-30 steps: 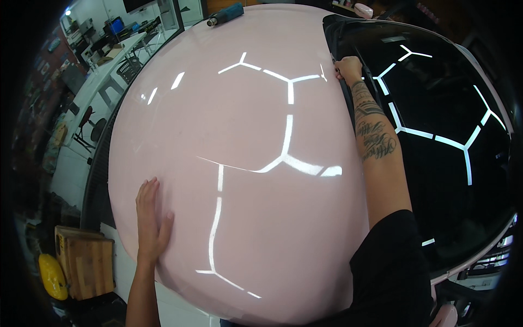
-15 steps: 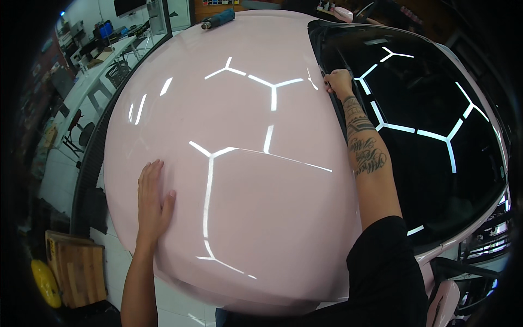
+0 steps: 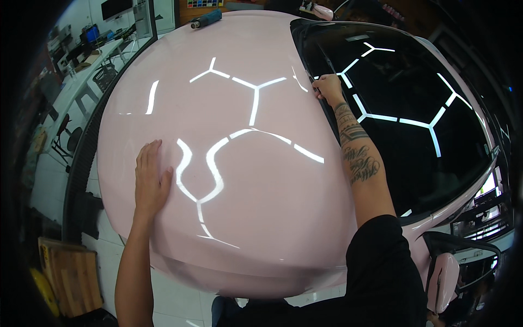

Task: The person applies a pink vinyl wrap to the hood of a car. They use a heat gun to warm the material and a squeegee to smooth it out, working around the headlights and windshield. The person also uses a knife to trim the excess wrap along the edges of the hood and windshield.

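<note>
The left hand [image 3: 151, 180] lies flat on the pink hood [image 3: 245, 163], palm down, fingers spread wide and pointing up the panel, holding nothing; it rests on the hood's left part, near the front edge, just left of a curved white light reflection [image 3: 212, 163]. The right hand [image 3: 328, 87] reaches far across to the rear edge of the hood, where the pink surface meets the black windshield [image 3: 414, 109]. Its fingers are curled narrow and pressed at that seam; whether they pinch something small there, I cannot tell. The right forearm [image 3: 359, 158], tattooed, runs along the line between hood and glass, and a black sleeve [image 3: 381, 272] covers the upper arm at the lower right. The hood fills the middle of the view, glossy, carrying branching reflections of ceiling lights; the same pattern shows on the windshield. At the hood's far end, top centre, lies a blue tool [image 3: 206, 19] on the pink surface, well apart from both hands. A pink side mirror [image 3: 442, 280] sits at the lower right, beside the sleeve. Left of the car, a white workbench [image 3: 81, 71] with clutter stands along the wall, and a wooden crate [image 3: 71, 272] sits on the floor at lower left, with a yellow object [image 3: 42, 289] touching its left side.
</note>
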Action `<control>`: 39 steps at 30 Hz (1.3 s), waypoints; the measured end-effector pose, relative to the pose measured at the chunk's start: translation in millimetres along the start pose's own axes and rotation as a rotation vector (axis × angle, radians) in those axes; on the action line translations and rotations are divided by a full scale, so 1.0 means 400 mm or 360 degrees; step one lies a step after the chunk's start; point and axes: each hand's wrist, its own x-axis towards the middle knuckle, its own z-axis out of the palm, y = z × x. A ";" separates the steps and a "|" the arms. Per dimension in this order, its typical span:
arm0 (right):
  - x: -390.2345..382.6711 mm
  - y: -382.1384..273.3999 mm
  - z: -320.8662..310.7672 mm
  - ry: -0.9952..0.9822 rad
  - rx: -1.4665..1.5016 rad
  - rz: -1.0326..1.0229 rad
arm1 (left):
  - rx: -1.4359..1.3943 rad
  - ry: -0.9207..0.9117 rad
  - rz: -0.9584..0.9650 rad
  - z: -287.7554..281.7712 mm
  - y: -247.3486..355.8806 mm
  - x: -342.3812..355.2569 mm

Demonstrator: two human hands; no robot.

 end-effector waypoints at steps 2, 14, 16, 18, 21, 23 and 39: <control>-0.037 -0.006 -0.008 -0.0010 -0.0027 0.0006 | 0.0005 0.0008 0.0004 -0.003 -0.003 -0.005; -0.247 0.003 -0.099 -0.0102 -0.0085 -0.0043 | -0.0039 0.0046 0.0028 0.000 -0.008 -0.014; -0.279 0.009 -0.118 -0.0102 -0.0073 -0.0051 | -0.0051 0.0057 0.0043 0.004 -0.010 -0.015; -0.314 0.019 -0.136 -0.0103 -0.0031 -0.0083 | -0.0051 0.0049 0.0037 0.009 -0.014 -0.016; -0.365 0.025 -0.162 -0.0131 -0.0027 -0.0067 | -0.0044 0.0044 0.0044 0.013 -0.017 -0.014; -0.400 0.029 -0.181 -0.0146 -0.0002 -0.0056 | -0.0043 0.0053 0.0061 0.011 -0.019 -0.017; -0.498 0.087 -0.266 -0.0102 0.0304 0.0026 | -0.0015 0.0041 0.0153 0.029 -0.012 -0.018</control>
